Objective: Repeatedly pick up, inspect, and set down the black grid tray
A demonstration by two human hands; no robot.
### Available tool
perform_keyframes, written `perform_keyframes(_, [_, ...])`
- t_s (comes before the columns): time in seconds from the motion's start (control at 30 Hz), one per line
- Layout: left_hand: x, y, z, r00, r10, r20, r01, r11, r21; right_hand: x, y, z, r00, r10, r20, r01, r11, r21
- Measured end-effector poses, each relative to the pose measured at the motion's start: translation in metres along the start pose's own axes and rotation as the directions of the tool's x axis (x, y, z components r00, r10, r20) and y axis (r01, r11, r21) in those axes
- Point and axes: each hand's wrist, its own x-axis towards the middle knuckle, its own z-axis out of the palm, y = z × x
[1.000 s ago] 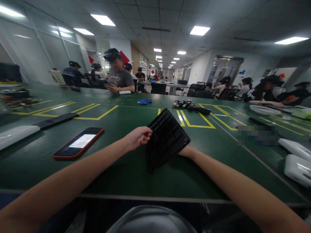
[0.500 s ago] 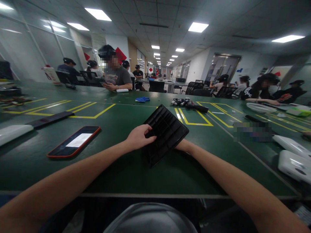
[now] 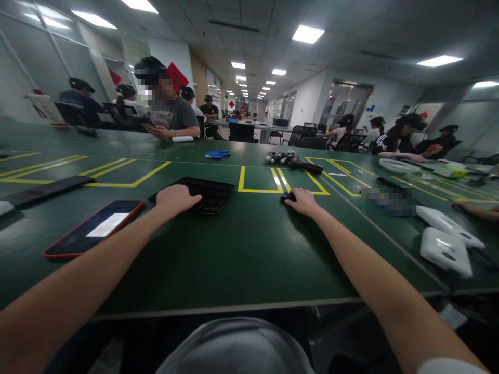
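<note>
My left hand is closed on the left part of a black compartment tray, thumb across its top. The tray lies low at the green table, its ribbed face up. Off to the right, my right hand is closed around a small black object at the yellow tape lines; its kind is hidden by the fingers. A phone in an orange-red case, screen lit, lies left of the tray, close to my left forearm.
Behind my right hand lie bundled black cables and a dark cylindrical thing. A blue glove is farther back. White devices stand at the right, and a long black bar at the left. A person sits across the table.
The tray has come down from its raised, tilted position and moved left with my left hand. My right hand has left the tray, moved forward and closed on the small black object.
</note>
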Motion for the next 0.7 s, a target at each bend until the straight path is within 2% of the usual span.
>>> perform_keyframes(0.03, [-0.001, 0.001, -0.001, 1.0, 0.013, -0.025, -0.013, 1.0, -0.007, -0.001, -0.003, -0.001, 1.0, 0.0, -0.021, -0.001, 0.999, -0.032])
perform_keyframes(0.1, [-0.007, 0.006, -0.002, 0.985, 0.095, -0.146, -0.102, 0.994, -0.041, -0.004, -0.011, -0.005, 0.996, -0.018, -0.082, 0.011, 0.997, -0.078])
perform_keyframes(0.17, [-0.02, 0.018, -0.002, 0.924, 0.23, -0.306, -0.273, 0.957, -0.103, -0.009, -0.024, -0.009, 0.989, -0.064, -0.132, 0.054, 0.995, -0.084])
perform_keyframes(0.23, [-0.038, 0.034, 0.004, 0.839, 0.361, -0.407, -0.464, 0.866, -0.187, -0.017, -0.042, -0.011, 0.978, -0.145, -0.149, 0.139, 0.989, -0.053])
perform_keyframes(0.3, [-0.057, 0.052, 0.014, 0.774, 0.499, -0.389, -0.615, 0.739, -0.276, -0.028, -0.063, -0.008, 0.957, -0.259, -0.13, 0.262, 0.965, 0.0])
perform_keyframes(0.37, [-0.069, 0.067, 0.027, 0.68, 0.639, -0.359, -0.731, 0.628, -0.268, -0.04, -0.085, -0.002, 0.923, -0.38, -0.069, 0.384, 0.921, 0.065])
perform_keyframes(0.47, [-0.073, 0.078, 0.044, 0.612, 0.745, -0.268, -0.791, 0.565, -0.235, -0.055, -0.106, 0.007, 0.87, -0.49, 0.052, 0.481, 0.867, 0.13])
perform_keyframes(0.53, [-0.071, 0.078, 0.047, 0.595, 0.771, -0.228, -0.803, 0.555, -0.218, -0.057, -0.109, 0.008, 0.84, -0.534, 0.098, 0.518, 0.843, 0.144])
perform_keyframes(0.6, [-0.071, 0.075, 0.046, 0.587, 0.771, -0.248, -0.809, 0.556, -0.19, -0.051, -0.104, 0.004, 0.83, -0.551, 0.091, 0.536, 0.832, 0.143])
perform_keyframes(0.67, [-0.078, 0.073, 0.04, 0.552, 0.776, -0.304, -0.833, 0.532, -0.156, -0.041, -0.091, -0.003, 0.853, -0.521, 0.04, 0.515, 0.851, 0.107])
perform_keyframes(0.7, [-0.083, 0.073, 0.036, 0.511, 0.795, -0.327, -0.858, 0.495, -0.137, -0.035, -0.082, -0.007, 0.877, -0.481, 0.001, 0.48, 0.874, 0.07])
